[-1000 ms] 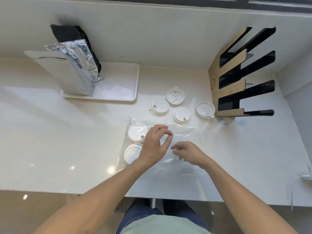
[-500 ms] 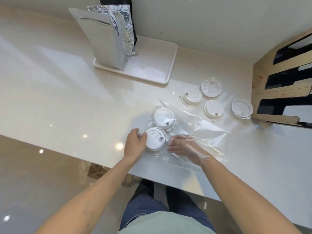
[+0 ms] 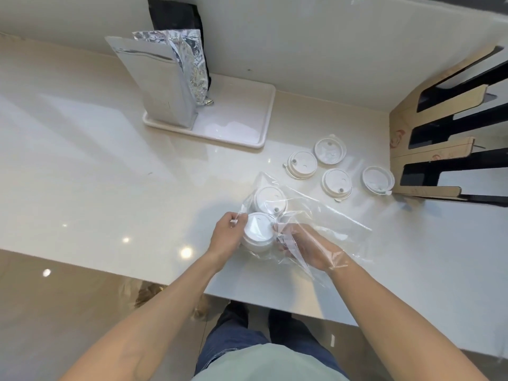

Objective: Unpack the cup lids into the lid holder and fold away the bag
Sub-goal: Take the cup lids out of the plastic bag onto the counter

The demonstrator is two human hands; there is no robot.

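Note:
A clear plastic bag [image 3: 324,218] lies on the pale counter with two stacks of white cup lids inside, a far stack [image 3: 269,199] and a near stack [image 3: 258,232]. My left hand [image 3: 226,233] grips the bag's left edge beside the near stack. My right hand [image 3: 305,244] is inside the bag, seen through the plastic, with its fingers against the near stack. Several loose lids [image 3: 336,184] lie on the counter beyond the bag. The cardboard lid holder [image 3: 439,149] with black slots stands at the right.
A white tray [image 3: 244,116] at the back holds upright silver foil pouches [image 3: 165,86]. The counter's front edge runs just below my hands, with brown floor beneath. A white wall rises behind the tray.
My right hand has gone deeper into the bag, up to the wrist. My left hand has moved onto the bag's edge at the near stack. The view has shifted slightly.

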